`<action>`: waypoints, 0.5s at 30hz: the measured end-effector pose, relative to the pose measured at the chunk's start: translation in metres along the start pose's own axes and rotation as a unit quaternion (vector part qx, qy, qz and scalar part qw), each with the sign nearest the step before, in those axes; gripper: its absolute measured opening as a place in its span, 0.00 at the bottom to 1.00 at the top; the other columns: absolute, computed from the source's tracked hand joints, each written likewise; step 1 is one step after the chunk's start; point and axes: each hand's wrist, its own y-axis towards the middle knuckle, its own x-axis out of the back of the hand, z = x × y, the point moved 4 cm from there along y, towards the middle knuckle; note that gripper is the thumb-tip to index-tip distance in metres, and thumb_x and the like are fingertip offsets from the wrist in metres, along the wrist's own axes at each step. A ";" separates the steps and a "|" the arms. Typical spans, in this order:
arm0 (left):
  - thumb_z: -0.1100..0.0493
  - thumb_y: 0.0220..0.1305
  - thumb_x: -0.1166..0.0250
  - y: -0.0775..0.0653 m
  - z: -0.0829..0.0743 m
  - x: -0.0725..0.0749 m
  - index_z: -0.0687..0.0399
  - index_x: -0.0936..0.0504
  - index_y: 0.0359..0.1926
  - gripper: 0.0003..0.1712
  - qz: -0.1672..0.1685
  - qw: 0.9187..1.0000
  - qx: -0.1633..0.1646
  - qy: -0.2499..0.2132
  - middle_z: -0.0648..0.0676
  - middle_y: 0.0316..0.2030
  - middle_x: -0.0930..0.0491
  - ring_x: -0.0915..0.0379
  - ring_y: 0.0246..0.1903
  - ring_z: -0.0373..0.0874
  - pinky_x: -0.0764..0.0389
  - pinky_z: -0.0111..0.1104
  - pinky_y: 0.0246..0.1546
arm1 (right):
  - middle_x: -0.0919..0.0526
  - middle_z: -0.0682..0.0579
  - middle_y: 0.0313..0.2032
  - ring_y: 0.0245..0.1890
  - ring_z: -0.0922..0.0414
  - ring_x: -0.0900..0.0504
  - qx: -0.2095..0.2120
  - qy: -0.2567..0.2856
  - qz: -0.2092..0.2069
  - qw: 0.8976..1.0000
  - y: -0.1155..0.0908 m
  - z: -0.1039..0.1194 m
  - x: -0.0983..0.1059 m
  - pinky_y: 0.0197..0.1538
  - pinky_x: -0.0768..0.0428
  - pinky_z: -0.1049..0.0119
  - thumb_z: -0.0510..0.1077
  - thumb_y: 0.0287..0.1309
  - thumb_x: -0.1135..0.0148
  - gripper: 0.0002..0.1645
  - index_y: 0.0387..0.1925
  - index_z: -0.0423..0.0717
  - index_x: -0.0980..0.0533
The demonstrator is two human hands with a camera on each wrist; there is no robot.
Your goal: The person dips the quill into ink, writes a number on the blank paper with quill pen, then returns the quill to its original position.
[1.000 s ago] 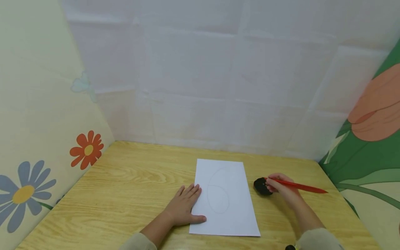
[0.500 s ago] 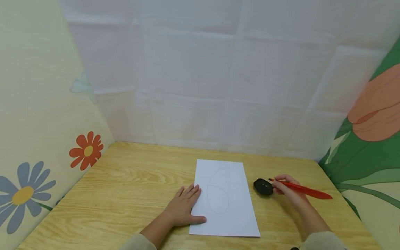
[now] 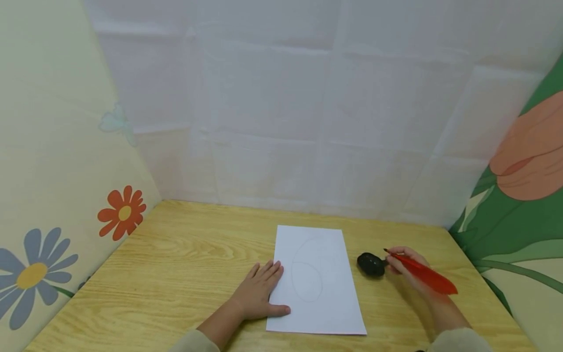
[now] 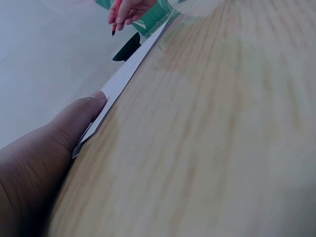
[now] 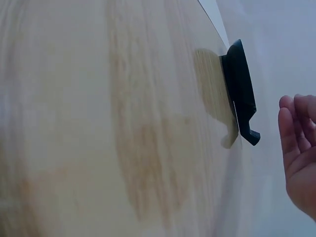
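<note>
My left hand lies flat with fingers spread, resting on the left edge of a white sheet of paper. A thin looping pencil-like line is drawn on the sheet. My right hand pinches a red feather-shaped quill pen, its dark tip pointing left and its plume trailing over the wrist. Just left of that hand sits a black oval dish with a short handle. In the right wrist view the dish stands apart from the fingertips; the pen is out of this view.
The wood-grain table runs back to a white cloth backdrop. Flower-printed panels flank it at the left and right. At the bottom edge, a small dark object barely shows beside the right sleeve.
The right hand has drawn back slightly to the right from the black dish. The quill's tip has come away from the dish and its plume has swung toward me. The left hand stays put.
</note>
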 end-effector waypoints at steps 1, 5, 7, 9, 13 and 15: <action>0.20 0.54 0.45 0.000 0.000 0.000 0.57 0.45 0.76 0.61 0.000 1.000 0.000 0.001 0.55 0.77 0.47 0.55 0.77 0.52 0.55 0.54 0.75 | 0.14 0.65 0.30 0.28 0.67 0.15 0.022 0.011 0.010 1.000 -0.001 0.002 0.001 0.33 0.16 0.74 0.29 0.63 0.42 0.08 0.42 0.40 0.22; 0.21 0.54 0.45 0.000 -0.001 0.000 0.57 0.46 0.76 0.61 0.001 1.000 0.001 0.003 0.55 0.77 0.48 0.55 0.77 0.52 0.55 0.54 0.75 | 0.14 0.68 0.36 0.32 0.70 0.16 0.070 0.060 0.056 0.994 -0.004 0.007 0.005 0.35 0.18 0.77 0.23 0.63 0.47 0.25 0.43 0.57 0.20; 0.21 0.54 0.45 -0.001 -0.002 0.001 0.57 0.46 0.76 0.61 0.002 1.000 0.002 0.002 0.55 0.77 0.48 0.56 0.77 0.52 0.55 0.54 0.75 | 0.14 0.68 0.38 0.34 0.71 0.16 0.076 0.078 0.074 0.991 -0.005 0.008 0.007 0.36 0.18 0.77 0.23 0.63 0.49 0.29 0.44 0.62 0.20; 0.20 0.54 0.46 -0.001 -0.002 0.001 0.57 0.46 0.76 0.61 0.005 1.000 0.004 0.001 0.55 0.77 0.48 0.56 0.77 0.52 0.56 0.53 0.76 | 0.14 0.68 0.39 0.36 0.72 0.16 0.081 0.096 0.088 0.988 -0.005 0.008 0.009 0.37 0.18 0.77 0.23 0.64 0.50 0.31 0.45 0.63 0.20; 0.20 0.54 0.46 -0.001 -0.002 0.001 0.57 0.46 0.76 0.61 0.005 1.000 0.005 0.002 0.55 0.77 0.48 0.56 0.77 0.51 0.56 0.53 0.76 | 0.13 0.66 0.41 0.37 0.69 0.15 0.077 0.129 0.105 0.983 -0.004 0.004 0.012 0.39 0.17 0.76 0.23 0.65 0.50 0.29 0.47 0.61 0.20; 0.20 0.54 0.45 -0.001 -0.002 0.001 0.57 0.46 0.76 0.61 0.004 1.000 0.004 0.002 0.55 0.77 0.48 0.56 0.77 0.52 0.56 0.54 0.76 | 0.14 0.67 0.41 0.37 0.68 0.14 0.056 0.122 0.101 0.986 -0.003 0.001 0.014 0.40 0.17 0.76 0.25 0.65 0.49 0.28 0.47 0.63 0.20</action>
